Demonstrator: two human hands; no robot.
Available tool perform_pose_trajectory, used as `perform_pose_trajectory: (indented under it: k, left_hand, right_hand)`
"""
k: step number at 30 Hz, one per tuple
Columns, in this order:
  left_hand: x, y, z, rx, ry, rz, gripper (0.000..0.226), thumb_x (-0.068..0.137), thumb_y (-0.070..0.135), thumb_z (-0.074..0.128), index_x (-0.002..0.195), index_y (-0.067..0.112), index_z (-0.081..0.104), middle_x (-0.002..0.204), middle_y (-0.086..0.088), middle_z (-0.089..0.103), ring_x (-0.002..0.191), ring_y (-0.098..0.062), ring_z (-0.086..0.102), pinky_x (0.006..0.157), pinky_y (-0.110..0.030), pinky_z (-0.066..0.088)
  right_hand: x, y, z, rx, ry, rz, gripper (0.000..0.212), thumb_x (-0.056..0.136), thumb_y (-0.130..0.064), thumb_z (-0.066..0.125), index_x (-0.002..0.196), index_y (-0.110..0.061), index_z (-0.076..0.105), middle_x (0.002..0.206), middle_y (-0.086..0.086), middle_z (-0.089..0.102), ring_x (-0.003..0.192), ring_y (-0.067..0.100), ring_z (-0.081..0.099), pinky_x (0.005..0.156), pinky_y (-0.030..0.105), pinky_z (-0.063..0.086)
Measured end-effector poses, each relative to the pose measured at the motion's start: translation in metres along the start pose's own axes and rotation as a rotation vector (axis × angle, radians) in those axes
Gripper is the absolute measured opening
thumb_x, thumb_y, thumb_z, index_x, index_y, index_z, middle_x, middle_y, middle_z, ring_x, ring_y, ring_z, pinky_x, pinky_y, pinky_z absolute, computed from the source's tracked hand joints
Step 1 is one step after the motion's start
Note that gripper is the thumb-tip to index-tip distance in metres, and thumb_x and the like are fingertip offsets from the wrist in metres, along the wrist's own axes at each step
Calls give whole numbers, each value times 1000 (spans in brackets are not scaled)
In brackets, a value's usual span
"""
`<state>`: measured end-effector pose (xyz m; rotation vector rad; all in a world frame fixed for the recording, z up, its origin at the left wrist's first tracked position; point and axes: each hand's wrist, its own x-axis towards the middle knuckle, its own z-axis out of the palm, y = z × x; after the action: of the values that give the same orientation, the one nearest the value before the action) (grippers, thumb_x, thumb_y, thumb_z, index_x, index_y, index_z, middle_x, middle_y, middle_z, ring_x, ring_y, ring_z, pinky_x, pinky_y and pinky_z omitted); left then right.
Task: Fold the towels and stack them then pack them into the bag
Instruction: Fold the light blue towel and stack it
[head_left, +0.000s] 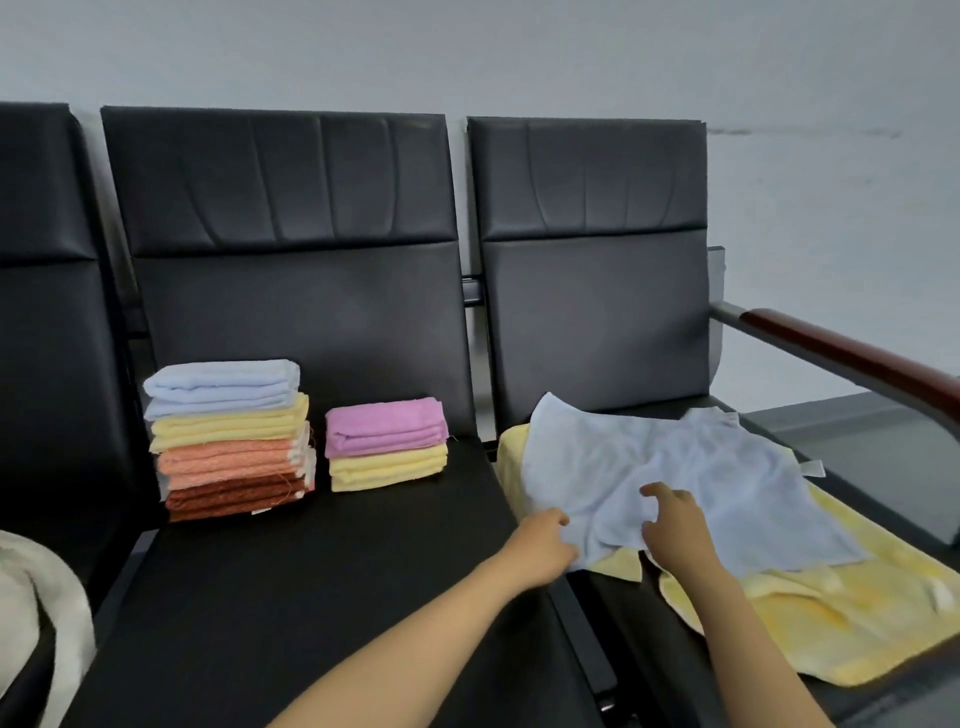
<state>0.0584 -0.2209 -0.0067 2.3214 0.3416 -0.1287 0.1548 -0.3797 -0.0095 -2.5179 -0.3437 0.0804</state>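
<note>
Right now the blue towel (675, 457) lies rumpled and unfolded on the right seat (597, 322), at about four o'clock from the middle of the view. It is spread over a yellow towel (831, 623) that shows past it toward five o'clock. The left hand (545, 540) pinches the blue towel's near edge at its seven o'clock corner, fingers curled onto the cloth. The right hand (675, 530) sits on the towel just beside it, toward three o'clock, fingers bent and thumb lifted; I cannot tell whether it has hold of any cloth or only rests there. On the middle seat (337, 571) a tall stack (228, 441) of folded towels stands at nine o'clock, with a short stack (387, 447) just beside it at its three o'clock side. The pale bag (47, 613) sits at eight o'clock, well apart. The step in hand looks like the start of the fold. To do it well, I would flatten the wrinkles first (the cloth looks thin and creases readily), take both near corners, carry them to the twelve o'clock edge so the edges meet, and keep the yellow towel from dragging along.
</note>
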Motion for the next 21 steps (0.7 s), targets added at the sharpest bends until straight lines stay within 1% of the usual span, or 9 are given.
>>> perform_pose_trajectory:
  k: [5,8,10,12,14,15,17,19,21]
  left_hand:
    - [21,11,30,-73,-8,-46,52,94,23,55,140,7,37,133,-11,50,113,-23,52,93,-29,43]
    - [30,10,42,-63,4,-38,51,92,29,56,136,7,43,129,-12,52,116,-27,53,92,-30,44]
    - [36,6,45,-39,28,-18,42,91,25,58,128,6,52,120,-10,54,113,-27,55,91,-29,45]
    - [39,4,45,-55,48,3,35,90,22,59,119,4,57,110,-6,51,105,-23,55,90,-29,46]
    - [39,3,44,-93,53,0,31,90,21,60,118,7,55,110,-4,49,100,-17,52,89,-28,45]
    - [40,3,44,-102,47,-3,33,91,21,60,120,8,53,113,-5,51,100,-17,51,89,-28,45]
    - [40,5,43,-100,25,-13,52,92,26,57,138,9,40,127,-9,47,111,-21,51,91,-27,43]
    - [37,10,42,-120,33,-16,69,94,31,54,151,19,18,143,-9,30,128,-25,40,97,-26,38]
    - [34,22,38,-195,104,12,71,96,35,51,153,31,9,152,-5,12,138,-25,28,106,-30,33]
  right_hand:
    - [6,18,22,-154,-79,-4,60,89,1,43,143,-24,40,140,13,35,129,30,35,104,35,37]
    - [10,23,31,-240,-120,-37,44,94,-9,45,135,-24,49,137,10,37,126,29,35,103,33,37]
    - [11,26,35,-284,-85,-37,31,95,-15,46,124,-18,56,132,8,41,121,27,37,99,33,39]
    - [14,30,37,-290,-52,-38,29,95,-13,45,120,-16,57,130,7,42,119,27,38,97,33,40]
    - [18,30,35,-258,-52,-37,29,97,-14,43,121,-15,60,131,8,44,120,28,39,97,34,40]
    - [19,27,33,-230,-35,-45,28,98,-15,43,119,-14,62,130,8,47,119,29,41,95,34,40]
    - [18,17,25,-107,57,-71,26,99,-18,43,113,-10,63,121,10,56,111,31,50,87,34,41]
    - [10,1,12,189,162,-55,23,99,-16,43,108,-9,63,104,8,64,99,29,58,80,34,43]
    - [0,-15,-4,495,221,-75,18,97,-15,47,101,-13,64,90,0,67,90,20,62,79,32,48]
